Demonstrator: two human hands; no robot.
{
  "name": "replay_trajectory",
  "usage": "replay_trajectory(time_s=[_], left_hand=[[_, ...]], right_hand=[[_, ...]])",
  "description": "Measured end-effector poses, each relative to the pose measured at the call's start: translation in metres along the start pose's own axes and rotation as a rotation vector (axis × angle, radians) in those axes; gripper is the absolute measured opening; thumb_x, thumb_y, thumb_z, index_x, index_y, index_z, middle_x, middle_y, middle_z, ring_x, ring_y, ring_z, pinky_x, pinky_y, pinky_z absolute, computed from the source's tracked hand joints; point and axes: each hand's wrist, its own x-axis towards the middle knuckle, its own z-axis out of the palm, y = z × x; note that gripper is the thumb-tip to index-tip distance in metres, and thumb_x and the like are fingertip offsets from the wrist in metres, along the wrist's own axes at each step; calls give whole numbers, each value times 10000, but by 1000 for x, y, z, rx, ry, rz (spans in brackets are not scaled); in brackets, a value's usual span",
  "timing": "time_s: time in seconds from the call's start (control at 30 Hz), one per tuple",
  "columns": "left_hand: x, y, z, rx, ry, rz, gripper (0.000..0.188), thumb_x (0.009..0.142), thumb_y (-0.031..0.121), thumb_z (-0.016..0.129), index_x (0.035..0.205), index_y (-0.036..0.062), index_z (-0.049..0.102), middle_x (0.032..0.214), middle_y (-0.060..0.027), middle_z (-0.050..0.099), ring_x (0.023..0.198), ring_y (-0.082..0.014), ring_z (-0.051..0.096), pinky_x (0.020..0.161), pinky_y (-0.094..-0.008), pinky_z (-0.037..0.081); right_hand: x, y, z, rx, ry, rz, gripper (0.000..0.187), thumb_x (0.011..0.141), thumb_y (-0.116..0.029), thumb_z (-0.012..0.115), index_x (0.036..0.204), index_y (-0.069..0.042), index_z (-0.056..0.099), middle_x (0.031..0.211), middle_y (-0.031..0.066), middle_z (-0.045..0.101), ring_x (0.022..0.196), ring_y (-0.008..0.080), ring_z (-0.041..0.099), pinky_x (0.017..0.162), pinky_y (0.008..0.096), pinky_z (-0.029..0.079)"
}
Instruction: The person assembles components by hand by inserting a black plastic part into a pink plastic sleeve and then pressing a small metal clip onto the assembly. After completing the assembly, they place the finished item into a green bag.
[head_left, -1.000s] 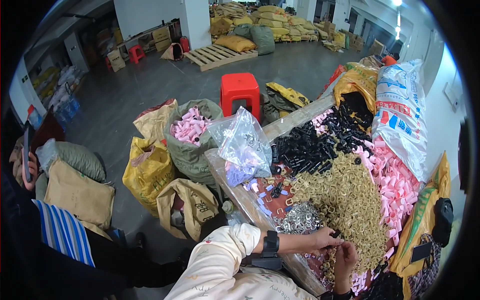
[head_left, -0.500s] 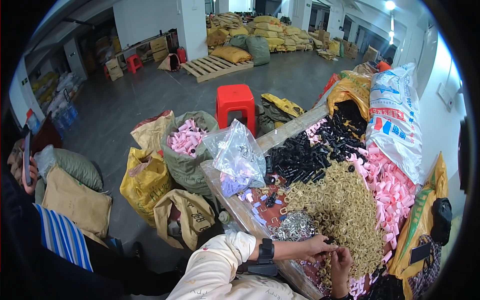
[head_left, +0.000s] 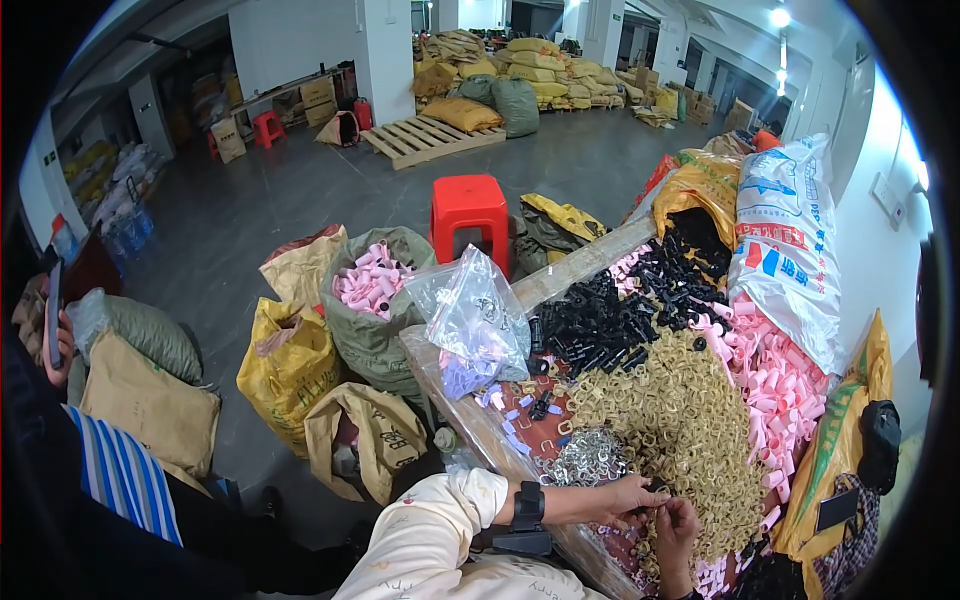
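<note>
My left hand (head_left: pixel 628 496) reaches over the near edge of a heap of gold-coloured U-shaped pieces (head_left: pixel 690 410), its fingers closed on a small black part (head_left: pixel 657 486). Close beside it, the fingertips of my right hand (head_left: pixel 677 525) are pinched together at that black part; whether they hold a second small piece is too small to tell. A pile of silver metal rings (head_left: pixel 588 458) lies beyond my left wrist. Farther off are black plastic parts (head_left: pixel 605 325), with pink plastic pieces (head_left: pixel 785 395) along the right.
A plastic bag (head_left: pixel 475 320) with lilac pieces rests on the table's left edge. Open sacks (head_left: pixel 375 335) stand left of the table, and a red stool (head_left: pixel 470 212) behind it. Bulging sacks (head_left: pixel 785 245) border the right side. Another person's striped clothing (head_left: pixel 125 475) shows at far left.
Both hands stay together around the small black part, with only slight finger movement. The whole view has shifted a little.
</note>
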Motion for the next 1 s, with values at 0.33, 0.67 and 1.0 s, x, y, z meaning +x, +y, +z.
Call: replay_trajectory(time_s=[0.33,0.67,1.0], left_hand=[[10,-2,-9,42,-133,-59,245,790,342,545,846,106,507,631,19,486,484,-89,459,418,-252,378],[-2,1,-6,-105,-168,-41,190,852,294,450,846,124,532,725,34,522,612,-66,507,531,-205,412],[8,-11,-14,24,-192,32,166,867,254,464,822,108,529,717,42,525,622,-68,512,543,-199,440]], right_hand=[[4,4,2,26,-23,33,78,792,-12,518,747,-6,455,658,3,475,599,74,421,543,205,357],[7,-20,-2,-235,-11,-169,105,710,28,532,731,-19,441,738,93,467,671,196,455,599,283,373],[8,-21,-2,-486,-15,-372,138,616,7,568,730,-29,499,929,135,475,892,300,427,755,383,352]])
